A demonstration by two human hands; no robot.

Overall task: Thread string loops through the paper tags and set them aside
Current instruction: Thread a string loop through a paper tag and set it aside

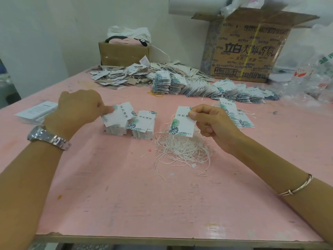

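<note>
My left hand pinches the top tag of a stack of white leaf-printed paper tags on the pink table. A second stack stands just right of it. My right hand pinches the upper edge of one tag, held upright over a tangle of white string loops. Whether a string runs through that tag I cannot tell. Behind my right hand lies a small fan of tags with strings.
A long row of strung tags and a loose heap of tags lie at the back. Two cardboard boxes stand behind them. A stack of white printed cards sits at the left edge; plastic bags at the right.
</note>
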